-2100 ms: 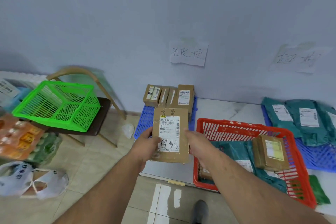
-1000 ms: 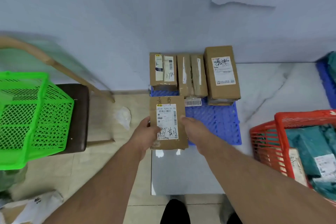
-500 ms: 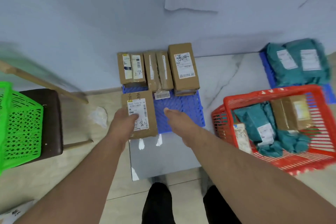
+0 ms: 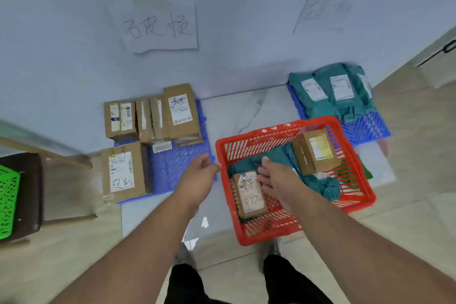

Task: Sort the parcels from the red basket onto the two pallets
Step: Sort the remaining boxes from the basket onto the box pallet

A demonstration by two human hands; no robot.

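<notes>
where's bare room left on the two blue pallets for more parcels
Left blue plastic pallet: the front right grid is bare, beside the brown cardboard box; its back row is packed. Right blue plastic pallet: only the front strip is free; teal mailer bags cover the rest.

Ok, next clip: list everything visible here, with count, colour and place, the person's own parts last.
red basket: one, red, floor centre-right
left pallet: one, blue, by wall under left paper sign
right pallet: one, blue, by wall behind basket
boxes on left pallet: five, brown cardboard, four in back row, one front left
bags on right pallet: teal, overlapping, count unclear
boxes in basket: two, brown
bags in basket: teal, crumpled, count unclear
paper signs: two, white, on wall
green basket: one, on dark chair, far left
left hand: open, empty, beside basket
right hand: open, over basket
</notes>
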